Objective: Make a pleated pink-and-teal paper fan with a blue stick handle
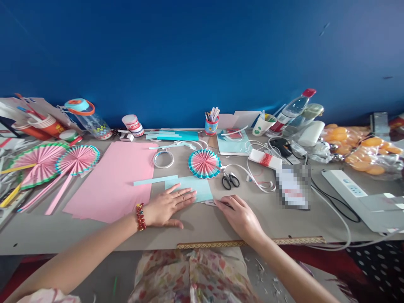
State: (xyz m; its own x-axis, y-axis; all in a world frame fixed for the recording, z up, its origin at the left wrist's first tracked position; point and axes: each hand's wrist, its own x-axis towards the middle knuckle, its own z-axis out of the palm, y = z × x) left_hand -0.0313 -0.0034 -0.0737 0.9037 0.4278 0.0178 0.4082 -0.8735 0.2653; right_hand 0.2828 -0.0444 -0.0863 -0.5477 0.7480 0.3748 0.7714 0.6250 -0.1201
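Observation:
My left hand (172,206) lies flat with its fingers spread, pressing on a light blue sheet of paper (203,188) and the desk in front of it. My right hand (241,214) is closed round a slim pale knife-like tool (208,203), whose tip points left at the sheet's near edge; most of it is hidden under the fingers. A narrow light blue paper strip (148,181) sticks out left of the sheet. Behind the sheet are a pink and teal pleated paper rosette (205,163) and black-handled scissors (230,181).
Pink paper (116,181) covers the desk's left middle, beside two pleated fans (77,160). A tape roll (163,159) lies behind my left hand. White cables (261,185), a phone-like blurred item (293,187) and a power strip (350,185) are at right. A patterned ruler-like strip (214,244) runs along the front edge.

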